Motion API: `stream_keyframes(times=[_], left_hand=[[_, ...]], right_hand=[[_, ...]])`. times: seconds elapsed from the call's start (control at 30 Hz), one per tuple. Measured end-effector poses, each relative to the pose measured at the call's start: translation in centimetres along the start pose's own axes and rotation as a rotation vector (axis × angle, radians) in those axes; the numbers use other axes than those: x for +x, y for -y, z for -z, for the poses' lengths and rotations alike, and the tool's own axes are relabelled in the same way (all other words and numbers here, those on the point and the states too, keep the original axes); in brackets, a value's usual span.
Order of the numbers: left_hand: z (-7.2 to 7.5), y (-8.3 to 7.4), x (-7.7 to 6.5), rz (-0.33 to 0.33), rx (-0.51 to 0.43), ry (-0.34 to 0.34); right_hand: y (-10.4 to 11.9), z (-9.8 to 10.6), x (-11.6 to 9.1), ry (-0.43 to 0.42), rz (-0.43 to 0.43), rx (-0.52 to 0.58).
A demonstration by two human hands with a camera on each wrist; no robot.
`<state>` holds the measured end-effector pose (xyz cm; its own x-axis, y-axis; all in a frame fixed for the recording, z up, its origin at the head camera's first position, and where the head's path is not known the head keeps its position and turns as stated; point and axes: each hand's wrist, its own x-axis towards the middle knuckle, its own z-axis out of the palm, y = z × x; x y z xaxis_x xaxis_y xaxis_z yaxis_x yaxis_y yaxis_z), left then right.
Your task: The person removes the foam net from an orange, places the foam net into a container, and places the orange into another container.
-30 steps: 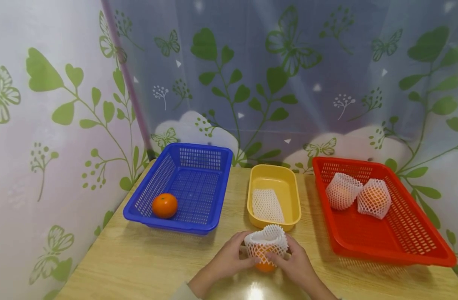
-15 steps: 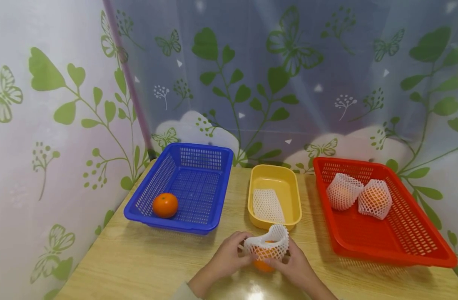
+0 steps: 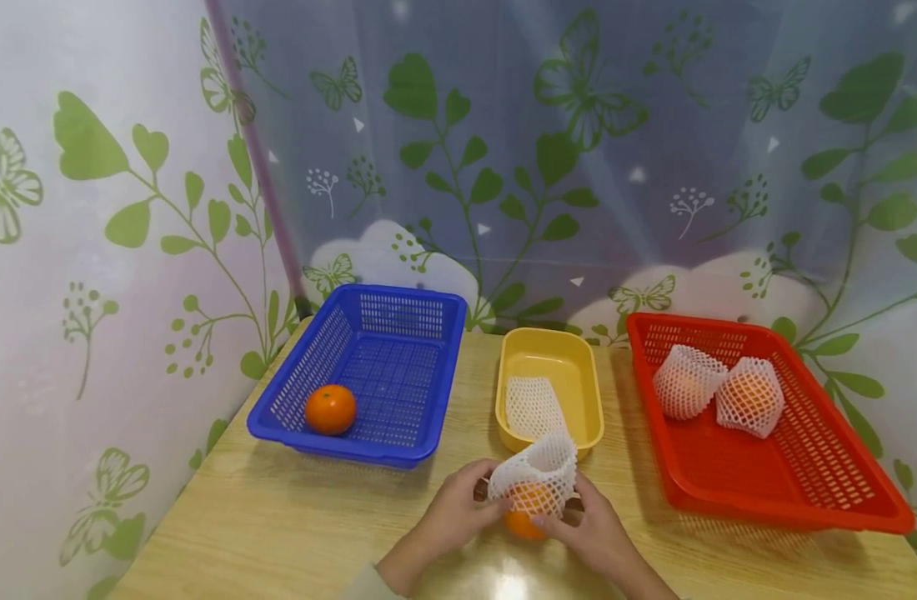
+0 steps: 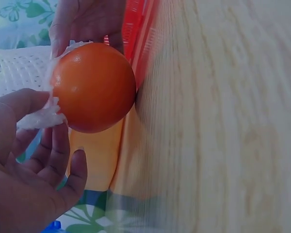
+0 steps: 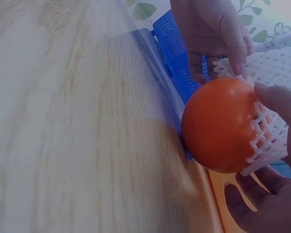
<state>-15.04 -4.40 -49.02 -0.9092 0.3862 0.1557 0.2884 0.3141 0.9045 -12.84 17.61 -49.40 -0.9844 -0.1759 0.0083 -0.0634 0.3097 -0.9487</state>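
Observation:
An orange (image 3: 526, 523) sits on the table in front of me, with a white foam net sleeve (image 3: 539, 468) over its far, upper part. Its near side is bare, a smooth round surface in the left wrist view (image 4: 94, 87). My left hand (image 3: 462, 507) pinches the net's edge between thumb and fingers on the left. From the right, my right hand (image 3: 597, 527) holds the same edge, its thumb close against the fruit. The loose end of the net points up and away from me, overlapping the yellow tray's front rim in the head view.
A yellow tray (image 3: 584, 375) holding a flat foam net (image 3: 533, 406) stands just beyond my hands. On the left, a blue basket (image 3: 447, 367) holds one orange (image 3: 331, 409). The red basket (image 3: 736, 483) at right holds two net-wrapped fruits (image 3: 749, 398). A patterned curtain (image 3: 496, 242) hangs behind.
The net's loose end has risen and stretched away from me, toward the yellow tray. Both hands have stayed at the orange, with only small finger shifts.

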Motion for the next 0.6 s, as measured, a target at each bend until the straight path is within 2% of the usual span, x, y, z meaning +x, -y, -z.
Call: stream_keyframes(times=[0.2, 0.33, 0.5, 0.6], left_hand=[[-0.03, 0.02, -0.09, 0.011, 0.031, -0.005], [-0.06, -0.05, -0.17, 0.019, 0.019, 0.024], [-0.15, -0.21, -0.19, 0.008, 0.03, 0.043], [-0.24, -0.29, -0.13, 0.001, 0.009, 0.049]], right_hand=[[0.18, 0.0, -0.05, -0.025, 0.0, -0.012], [0.27, -0.07, -0.13, -0.1, 0.015, -0.031], [0.29, -0.1, -0.14, -0.211, 0.088, -0.123], [0.28, -0.1, -0.13, -0.251, 0.108, -0.136]])
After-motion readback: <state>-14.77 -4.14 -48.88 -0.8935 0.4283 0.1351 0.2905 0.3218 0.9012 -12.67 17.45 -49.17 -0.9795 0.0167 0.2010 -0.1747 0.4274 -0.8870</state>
